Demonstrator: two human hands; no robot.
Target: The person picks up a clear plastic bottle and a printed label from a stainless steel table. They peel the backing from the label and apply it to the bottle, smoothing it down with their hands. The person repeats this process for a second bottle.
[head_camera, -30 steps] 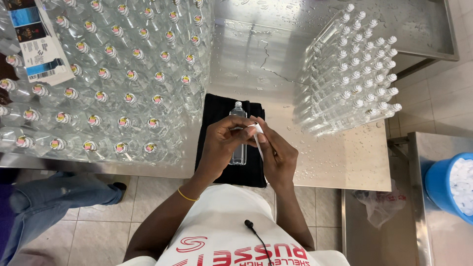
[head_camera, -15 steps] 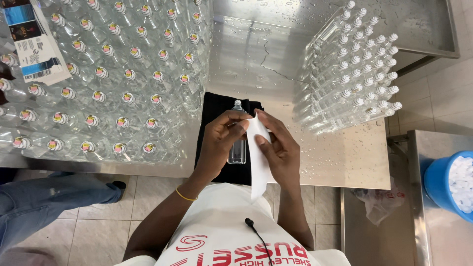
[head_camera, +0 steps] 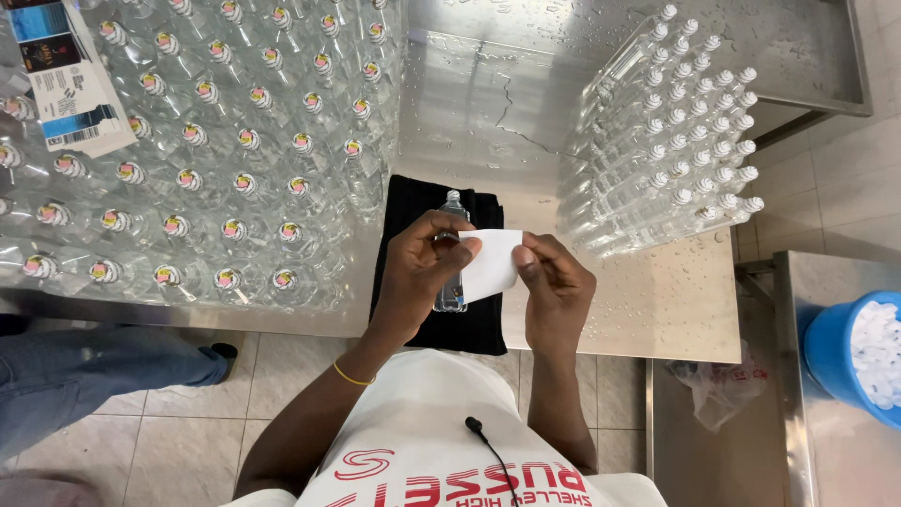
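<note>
A clear plastic bottle (head_camera: 451, 246) lies on a black cloth (head_camera: 434, 319) at the near edge of a steel table (head_camera: 648, 300). Over it, both hands hold a white rectangular label (head_camera: 492, 264) between them. My left hand (head_camera: 424, 268) pinches the label's left edge, its fingers also over the bottle. My right hand (head_camera: 556, 286) grips the label's right edge. The bottle's lower part is partly hidden by the label and my left hand.
Many upright capped clear bottles (head_camera: 216, 141) crowd the table's left. A stack of bottles lying on their sides (head_camera: 671, 141) sits at the right. A label sheet (head_camera: 70, 89) lies far left. A blue bucket (head_camera: 859, 352) of white caps stands right. Another person's jeans leg (head_camera: 84, 376) is at the lower left.
The label hung down as a long strip half a second ago; now it is held flat and short between both hands over the bottle. My hands have spread slightly apart.
</note>
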